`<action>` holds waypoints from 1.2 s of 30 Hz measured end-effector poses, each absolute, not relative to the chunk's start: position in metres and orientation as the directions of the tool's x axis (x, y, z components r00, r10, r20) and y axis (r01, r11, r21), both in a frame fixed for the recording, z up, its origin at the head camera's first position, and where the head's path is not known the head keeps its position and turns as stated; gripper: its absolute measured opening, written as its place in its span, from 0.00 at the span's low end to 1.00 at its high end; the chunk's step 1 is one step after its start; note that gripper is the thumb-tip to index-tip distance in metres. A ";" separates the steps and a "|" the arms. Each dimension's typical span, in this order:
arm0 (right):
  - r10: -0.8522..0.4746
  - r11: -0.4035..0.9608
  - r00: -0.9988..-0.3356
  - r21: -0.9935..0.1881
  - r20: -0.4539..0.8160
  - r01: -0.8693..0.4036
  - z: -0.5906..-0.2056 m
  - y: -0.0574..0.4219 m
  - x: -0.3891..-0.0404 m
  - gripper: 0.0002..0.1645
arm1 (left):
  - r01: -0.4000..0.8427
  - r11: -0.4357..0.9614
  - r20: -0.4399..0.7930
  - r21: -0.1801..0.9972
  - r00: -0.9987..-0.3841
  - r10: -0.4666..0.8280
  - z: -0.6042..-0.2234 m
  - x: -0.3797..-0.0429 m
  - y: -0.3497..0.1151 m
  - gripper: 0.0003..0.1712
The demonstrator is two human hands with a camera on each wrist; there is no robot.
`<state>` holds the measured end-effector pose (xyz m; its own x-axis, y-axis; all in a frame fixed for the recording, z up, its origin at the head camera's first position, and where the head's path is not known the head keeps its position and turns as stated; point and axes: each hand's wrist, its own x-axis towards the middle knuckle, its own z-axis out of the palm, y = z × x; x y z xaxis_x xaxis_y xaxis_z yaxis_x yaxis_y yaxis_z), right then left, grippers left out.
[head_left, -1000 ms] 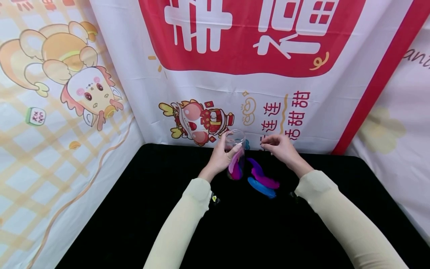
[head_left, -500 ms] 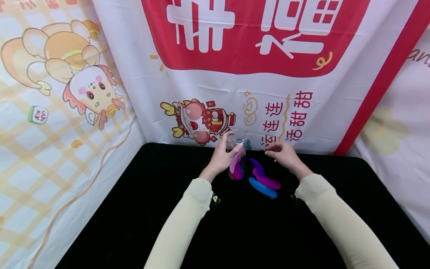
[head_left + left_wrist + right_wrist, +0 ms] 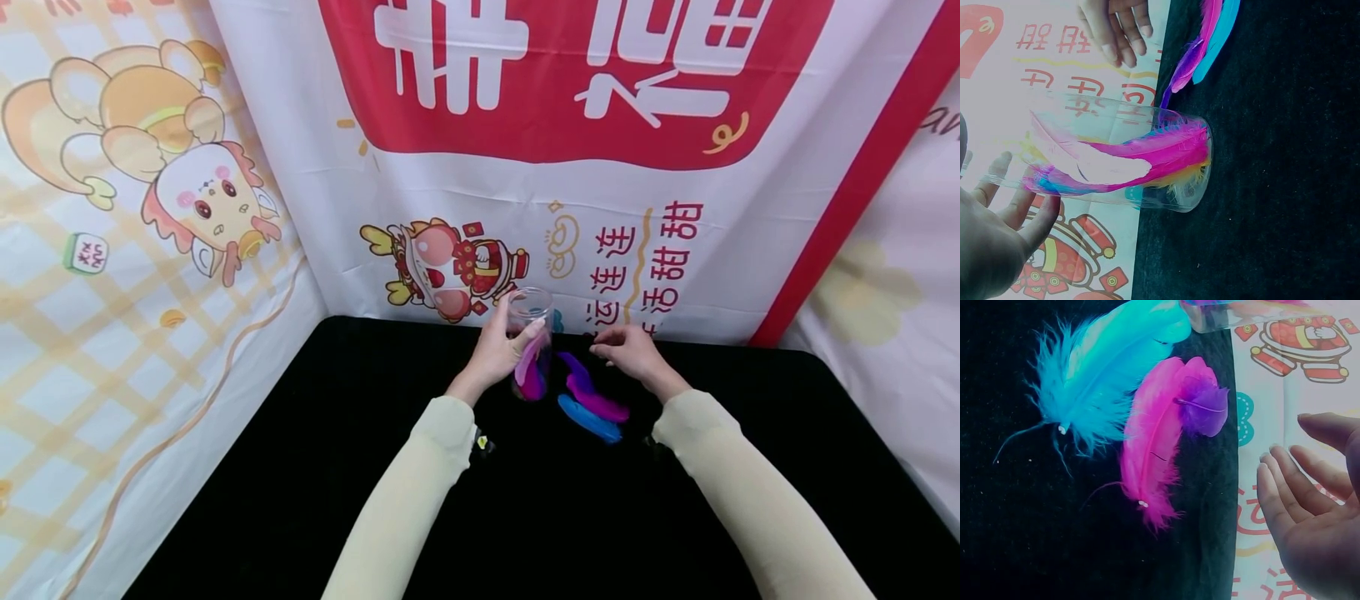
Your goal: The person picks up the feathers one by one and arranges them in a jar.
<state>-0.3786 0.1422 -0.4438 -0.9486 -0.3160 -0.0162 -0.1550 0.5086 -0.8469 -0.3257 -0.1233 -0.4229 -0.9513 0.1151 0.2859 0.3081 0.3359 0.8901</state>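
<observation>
My left hand (image 3: 491,358) grips a clear jar (image 3: 531,307) that stands upright near the table's back edge. Inside the jar, in the left wrist view, lie pink feathers (image 3: 1172,150) mixed with blue and yellow ones. My right hand (image 3: 633,354) hovers to the right of the jar, fingers loosely bent; the right wrist view shows nothing in it. Between that hand and the jar, on the table, are a blue feather (image 3: 1116,359), a magenta feather (image 3: 1152,431) and a purple feather (image 3: 1207,409), the last two overlapping.
The black table (image 3: 570,517) reaches back to a white and red printed curtain (image 3: 555,179) close behind the jar. Another patterned curtain (image 3: 135,317) hangs along the left side, and a pale one (image 3: 892,333) along the right.
My right hand has come down slightly toward the loose feathers. The left hand keeps its hold on the jar, and the head view has shifted a little.
</observation>
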 end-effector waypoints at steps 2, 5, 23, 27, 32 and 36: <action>-0.321 0.508 -0.947 -0.849 -0.026 -0.149 -0.446 0.142 -0.379 0.18 | 0.309 0.337 0.287 0.889 -0.951 0.114 -0.423 -0.326 -0.123 0.39; -0.330 0.512 -0.943 -0.847 -0.042 -0.142 -0.450 0.142 -0.381 0.18 | 0.311 0.336 0.290 0.889 -0.950 0.112 -0.423 -0.326 -0.122 0.38; -0.339 0.617 -0.939 -0.768 -0.061 -0.173 -0.473 0.134 -0.385 0.15 | 0.314 0.344 0.296 0.885 -0.949 0.104 -0.425 -0.325 -0.122 0.37; -0.329 0.635 -0.943 -0.750 -0.042 -0.188 -0.475 0.132 -0.384 0.16 | 0.308 0.346 0.291 0.886 -0.951 0.101 -0.424 -0.324 -0.121 0.37; -0.320 0.682 -0.947 -0.698 -0.015 -0.219 -0.479 0.129 -0.386 0.17 | 0.325 0.343 0.306 0.881 -0.946 0.109 -0.424 -0.324 -0.121 0.38; -0.324 0.691 -0.946 -0.686 -0.012 -0.228 -0.481 0.125 -0.387 0.20 | 0.330 0.344 0.310 0.879 -0.944 0.113 -0.423 -0.324 -0.122 0.38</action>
